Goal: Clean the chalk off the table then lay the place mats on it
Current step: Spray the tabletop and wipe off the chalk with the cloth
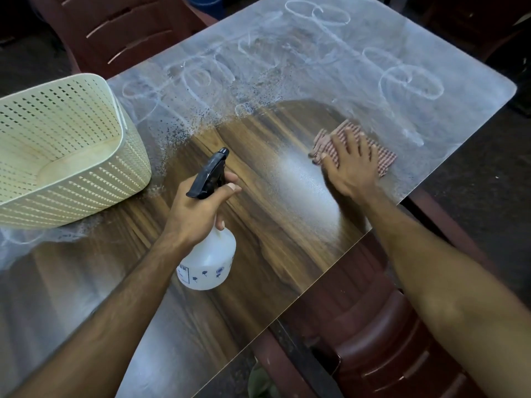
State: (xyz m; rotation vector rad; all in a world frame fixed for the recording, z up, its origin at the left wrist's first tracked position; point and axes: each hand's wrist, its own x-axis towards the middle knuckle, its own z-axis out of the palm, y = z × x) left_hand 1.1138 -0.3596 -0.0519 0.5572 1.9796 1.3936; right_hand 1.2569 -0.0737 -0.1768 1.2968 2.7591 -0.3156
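The wooden table [275, 202] shows dark wet grain in its near middle, while white chalk scribbles and haze [330, 61] cover the far half and right side. My left hand [195, 208] grips a translucent white spray bottle [208, 262] by its black trigger head, held just above the table. My right hand [352, 165] presses flat, fingers spread, on a red-and-white checked cloth [385, 160] at the edge of the chalky area. No place mats are in view.
A cream perforated plastic basket [63, 150] stands on the table's left side, empty inside as far as I see. Dark red plastic chairs stand at the far left [123, 30] and below the near right edge [382, 340]. The table's right edge runs diagonally.
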